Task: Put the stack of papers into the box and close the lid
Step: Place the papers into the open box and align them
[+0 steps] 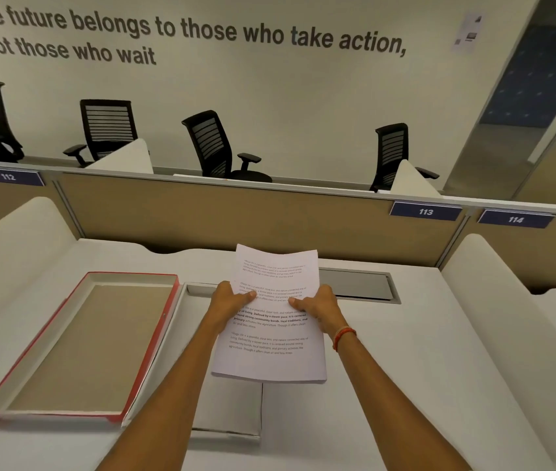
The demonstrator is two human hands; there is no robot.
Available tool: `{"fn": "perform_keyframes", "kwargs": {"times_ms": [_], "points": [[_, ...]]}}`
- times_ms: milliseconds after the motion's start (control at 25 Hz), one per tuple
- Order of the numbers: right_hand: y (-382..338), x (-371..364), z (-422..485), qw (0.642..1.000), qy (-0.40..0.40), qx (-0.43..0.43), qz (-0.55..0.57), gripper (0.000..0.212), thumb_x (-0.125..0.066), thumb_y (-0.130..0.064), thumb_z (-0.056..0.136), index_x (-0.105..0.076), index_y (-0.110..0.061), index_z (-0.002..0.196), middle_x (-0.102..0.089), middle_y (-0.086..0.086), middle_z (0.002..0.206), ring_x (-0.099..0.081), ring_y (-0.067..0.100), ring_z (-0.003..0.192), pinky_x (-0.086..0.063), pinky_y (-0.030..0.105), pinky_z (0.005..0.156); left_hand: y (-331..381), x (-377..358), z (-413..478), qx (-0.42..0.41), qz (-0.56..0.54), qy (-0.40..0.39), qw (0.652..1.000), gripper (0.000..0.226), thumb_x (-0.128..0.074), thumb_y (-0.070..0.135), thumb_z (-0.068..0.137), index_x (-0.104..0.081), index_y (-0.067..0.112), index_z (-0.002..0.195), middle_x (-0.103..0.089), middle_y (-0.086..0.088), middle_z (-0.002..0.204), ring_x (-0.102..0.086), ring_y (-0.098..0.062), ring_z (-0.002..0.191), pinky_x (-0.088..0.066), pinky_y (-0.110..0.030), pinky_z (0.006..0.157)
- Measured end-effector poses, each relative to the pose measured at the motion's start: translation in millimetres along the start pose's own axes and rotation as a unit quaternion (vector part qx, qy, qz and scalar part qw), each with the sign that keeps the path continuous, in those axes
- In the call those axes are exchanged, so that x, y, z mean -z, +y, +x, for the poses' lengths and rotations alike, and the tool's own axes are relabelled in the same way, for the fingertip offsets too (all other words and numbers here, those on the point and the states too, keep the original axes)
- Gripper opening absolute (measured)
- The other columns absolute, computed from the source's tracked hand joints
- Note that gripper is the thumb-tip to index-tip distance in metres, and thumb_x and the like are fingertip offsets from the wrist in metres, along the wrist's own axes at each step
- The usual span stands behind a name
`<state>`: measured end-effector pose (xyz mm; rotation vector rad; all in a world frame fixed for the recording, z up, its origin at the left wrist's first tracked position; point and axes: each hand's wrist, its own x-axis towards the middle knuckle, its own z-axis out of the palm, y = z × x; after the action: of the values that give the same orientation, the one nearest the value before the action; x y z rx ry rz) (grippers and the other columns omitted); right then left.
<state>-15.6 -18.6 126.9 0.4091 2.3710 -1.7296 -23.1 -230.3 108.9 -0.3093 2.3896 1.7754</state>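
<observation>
A stack of printed white papers (273, 355) is held up above the desk by both hands. My left hand (227, 302) grips its left edge with the thumb on top. My right hand (320, 309) grips the right edge the same way. Under the papers and my arms lies the open white box (229, 416), largely hidden; its far rim shows beside my left hand. The red-edged lid (76, 345) lies upside down on the desk to the left, touching the box's left side, showing its brown inside.
The white desk (388, 385) has rounded white side dividers left and right. A grey cable hatch (358, 283) sits behind the papers. A tan partition (202, 215) with number plates closes the back. Black office chairs stand beyond it.
</observation>
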Motion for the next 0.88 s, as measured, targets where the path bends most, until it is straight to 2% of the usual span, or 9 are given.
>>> {"fn": "perform_keyframes", "kwargs": {"times_ms": [80, 200, 400, 480, 640, 880], "points": [[-2, -21, -3, 1.000, 0.000, -0.005, -0.003, 0.033, -0.079, -0.013, 0.078, -0.056, -0.011, 0.102, -0.068, 0.015, 0.118, -0.069, 0.033, 0.100, -0.058, 0.040, 0.081, -8, 17, 0, 0.000, 0.007, 0.007, 1.000, 0.043, -0.071, 0.022, 0.086, -0.060, 0.009, 0.126, -0.070, -0.013, 0.121, -0.071, -0.032, 0.100, -0.060, -0.039, 0.078], [-3, -50, -4, 1.000, -0.002, -0.008, -0.011, 0.035, -0.079, -0.015, 0.079, -0.054, -0.012, 0.102, -0.067, 0.015, 0.118, -0.069, 0.033, 0.101, -0.058, 0.039, 0.082, -22, 42, 0, 0.009, 0.006, 0.009, 1.000, 0.046, -0.071, 0.021, 0.085, -0.059, 0.011, 0.128, -0.069, -0.012, 0.123, -0.071, -0.032, 0.102, -0.060, -0.046, 0.085], [-1, -89, -3, 1.000, -0.017, -0.001, -0.015, 0.036, -0.079, -0.016, 0.078, -0.058, -0.013, 0.107, -0.068, 0.014, 0.119, -0.069, 0.032, 0.101, -0.058, 0.041, 0.084, -41, 72, 3, 0.033, -0.007, 0.020, 0.999, 0.045, -0.073, 0.019, 0.084, -0.060, 0.012, 0.126, -0.070, -0.012, 0.121, -0.071, -0.032, 0.101, -0.059, -0.049, 0.086], [0, -101, -2, 1.000, -0.023, -0.005, -0.017, 0.042, -0.080, -0.017, 0.077, -0.060, -0.010, 0.114, -0.068, 0.014, 0.119, -0.070, 0.032, 0.100, -0.059, 0.041, 0.084, -47, 82, 5, 0.041, -0.014, 0.023, 0.999, 0.044, -0.075, 0.017, 0.082, -0.060, 0.013, 0.124, -0.070, -0.011, 0.121, -0.071, -0.033, 0.101, -0.058, -0.052, 0.087], [3, -120, 1, 0.999, -0.022, -0.017, -0.025, 0.042, -0.080, -0.017, 0.078, -0.058, -0.009, 0.113, -0.068, 0.012, 0.119, -0.070, 0.032, 0.101, -0.058, 0.037, 0.080, -62, 95, 9, 0.040, -0.021, 0.032, 0.998, 0.037, -0.077, 0.015, 0.080, -0.056, 0.025, 0.110, -0.070, -0.010, 0.120, -0.071, -0.034, 0.101, -0.058, -0.055, 0.086], [15, -135, 4, 0.999, -0.014, -0.042, -0.030, 0.037, -0.082, -0.017, 0.075, -0.056, -0.013, 0.102, -0.068, 0.014, 0.117, -0.070, 0.032, 0.100, -0.059, 0.037, 0.080, -83, 98, 22, 0.072, -0.015, 0.022, 0.997, 0.045, -0.078, 0.015, 0.079, -0.064, 0.004, 0.121, -0.071, -0.016, 0.117, -0.070, -0.033, 0.101, -0.058, -0.050, 0.088]]}}
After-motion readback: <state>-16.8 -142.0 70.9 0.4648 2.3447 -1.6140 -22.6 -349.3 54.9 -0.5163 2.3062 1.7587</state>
